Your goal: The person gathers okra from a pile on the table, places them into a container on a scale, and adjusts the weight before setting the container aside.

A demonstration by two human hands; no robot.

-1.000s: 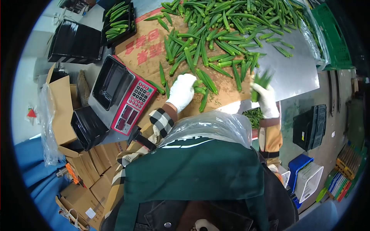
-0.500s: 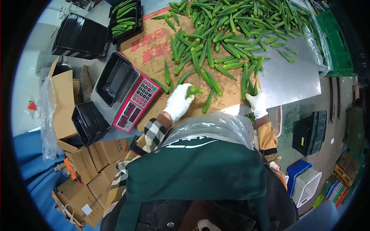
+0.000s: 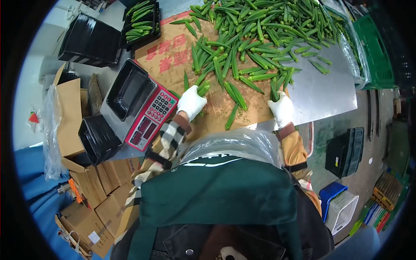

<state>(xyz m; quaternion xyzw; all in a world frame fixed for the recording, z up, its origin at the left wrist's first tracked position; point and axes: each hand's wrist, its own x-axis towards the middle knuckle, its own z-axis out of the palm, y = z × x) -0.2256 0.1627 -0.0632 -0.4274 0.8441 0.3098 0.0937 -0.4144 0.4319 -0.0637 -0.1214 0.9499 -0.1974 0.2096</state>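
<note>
My left hand (image 3: 191, 104), in a white glove, is closed on a few green okra pods (image 3: 203, 89); their ends stick out past the fingers. It hovers at the left part of the cardboard sheet (image 3: 212, 119), near the scale. My right hand (image 3: 281, 110), gloved too, has its fingers curled around okra pods (image 3: 274, 90) at the sheet's right edge. Between the hands lie several loose pods (image 3: 236, 95). Beyond them spreads a large okra heap (image 3: 268, 26).
A red scale (image 3: 151, 117) carrying a black tray (image 3: 130, 89) stands on the left. Behind it is a black tray with okra (image 3: 139, 31). Stacked black trays (image 3: 99, 138) stand at the near left. A green crate (image 3: 377, 52) is at the far right.
My left hand has moved left and slightly away from me, with okra pods in it. My right hand has shifted a little up and left, still at the pods by the sheet's right edge.
</note>
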